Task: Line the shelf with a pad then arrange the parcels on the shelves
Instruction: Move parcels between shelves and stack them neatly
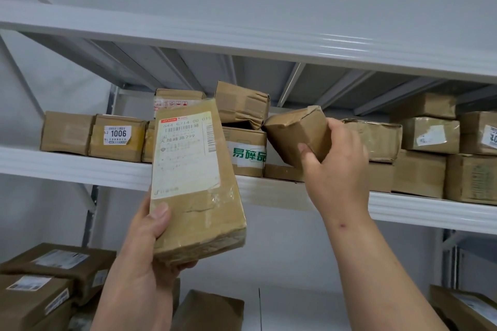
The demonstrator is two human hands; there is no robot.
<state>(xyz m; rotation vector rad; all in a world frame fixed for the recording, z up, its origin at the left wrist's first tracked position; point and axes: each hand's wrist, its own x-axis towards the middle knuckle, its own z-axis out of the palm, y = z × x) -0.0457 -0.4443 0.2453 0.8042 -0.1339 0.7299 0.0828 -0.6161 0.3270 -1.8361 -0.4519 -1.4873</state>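
Note:
My left hand [150, 247] grips the lower end of a long flat cardboard parcel [193, 185] with a white shipping label, held upright in front of the middle shelf [67, 164]. My right hand [333, 169] is closed on a small dented brown box [293, 131], tilted over the shelf's front edge, between a box with green characters [246, 152] and a crumpled taped parcel [376, 138]. A thin flat parcel [282, 172] lies under the tilted box. Whether a pad lines the shelf is hidden by the parcels.
Many brown parcels fill the middle shelf, some stacked two high; one carries a label reading 1006 [117, 135]. An upper shelf [242, 37] hangs close above. Lower down, parcels lie at the left [48, 277], centre [209, 309] and right [462, 306].

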